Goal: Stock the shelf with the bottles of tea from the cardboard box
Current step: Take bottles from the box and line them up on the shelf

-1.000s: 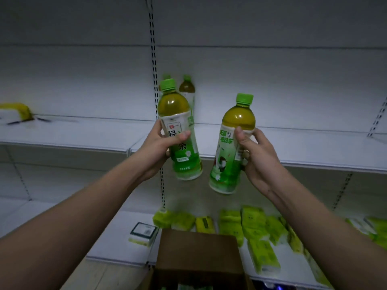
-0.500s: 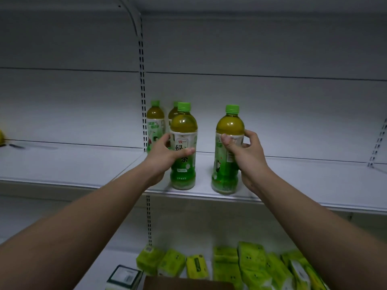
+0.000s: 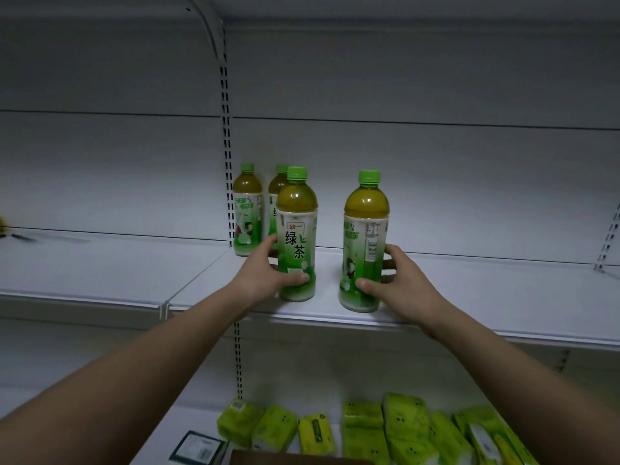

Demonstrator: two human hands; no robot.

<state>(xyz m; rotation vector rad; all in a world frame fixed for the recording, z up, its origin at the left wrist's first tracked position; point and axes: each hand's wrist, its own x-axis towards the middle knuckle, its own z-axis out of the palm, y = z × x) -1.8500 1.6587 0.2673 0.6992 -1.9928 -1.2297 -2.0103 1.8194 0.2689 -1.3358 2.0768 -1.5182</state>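
Shelf (image 3: 469, 297): 2 bottles (image 3: 297, 229) in hands (image 3: 265, 273).

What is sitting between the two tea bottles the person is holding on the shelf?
Nothing: in the head view only bare white shelf shows between the left bottle and the right bottle.

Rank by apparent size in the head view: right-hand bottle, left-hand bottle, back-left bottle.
1. right-hand bottle
2. left-hand bottle, nearly alike
3. back-left bottle
Nearness exaggerates differences; true sizes probably match.
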